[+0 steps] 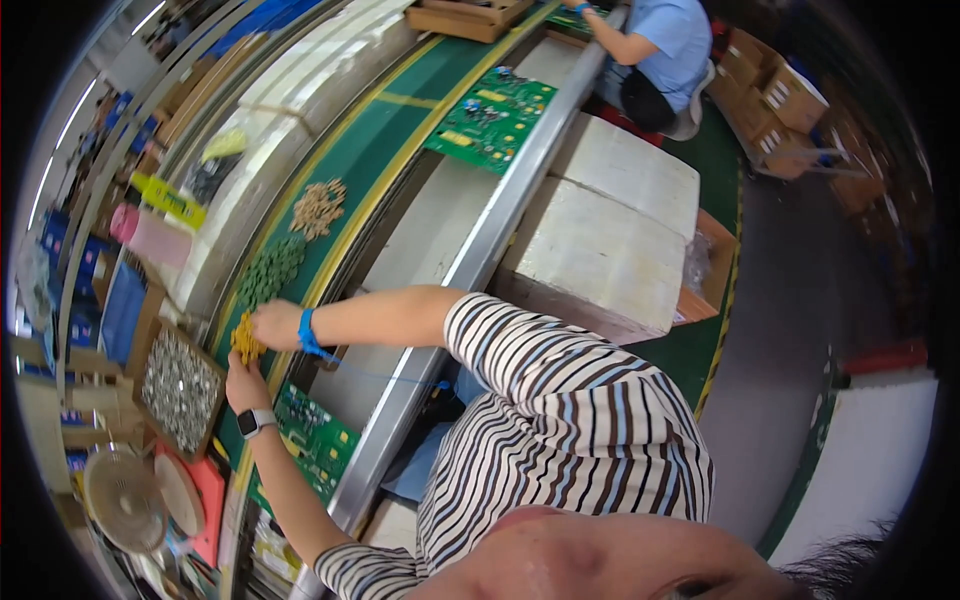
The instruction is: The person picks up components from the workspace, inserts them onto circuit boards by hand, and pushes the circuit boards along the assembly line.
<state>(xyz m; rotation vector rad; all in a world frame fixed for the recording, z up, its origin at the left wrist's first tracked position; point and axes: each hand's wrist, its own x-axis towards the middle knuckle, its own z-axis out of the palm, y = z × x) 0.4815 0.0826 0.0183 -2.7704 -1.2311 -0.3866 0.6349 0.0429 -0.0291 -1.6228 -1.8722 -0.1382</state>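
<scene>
My left hand [242, 385], with a watch on its wrist, and my right hand [275, 326], wearing a blue wrist strap with a cord, meet over the green conveyor belt [350, 140]. Between their fingertips is a cluster of small yellow electronic components [245, 338]; both hands look closed on it, though single pieces are too small to make out. Just beyond lies a pile of dark green disc-shaped components [270, 272], and farther up the belt a pile of tan components [318, 208]. A green circuit board [312, 440] sits on the rail beside my left forearm.
Another circuit board [492, 118] lies farther along the line, where a person in blue [665, 50] sits. A tray of silver parts [180, 390] and a pink bottle [150, 235] flank the belt. White foam boxes [600, 240] stand to the right.
</scene>
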